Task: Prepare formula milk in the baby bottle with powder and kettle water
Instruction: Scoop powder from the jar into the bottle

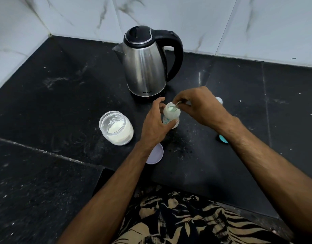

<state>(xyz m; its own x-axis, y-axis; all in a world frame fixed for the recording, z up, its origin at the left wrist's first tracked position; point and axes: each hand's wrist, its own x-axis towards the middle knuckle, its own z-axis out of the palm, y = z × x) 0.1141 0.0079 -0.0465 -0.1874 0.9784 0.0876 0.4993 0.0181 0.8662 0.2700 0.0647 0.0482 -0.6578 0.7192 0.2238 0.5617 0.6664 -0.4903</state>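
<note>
Baby bottle [171, 115] in left hand's [154, 125] grasp, spoon [176, 105] pinched by right hand [202, 106], on black stone counter [63, 95], marble-tiled corner [187, 18].

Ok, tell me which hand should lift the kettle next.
Right, probably: the kettle's black handle faces the right hand, once it drops the spoon. The left hand steadies the baby bottle.

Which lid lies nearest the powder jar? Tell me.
The lilac lid, partly under the left forearm just right of the jar; the teal lid lies beyond the bottle.
</note>
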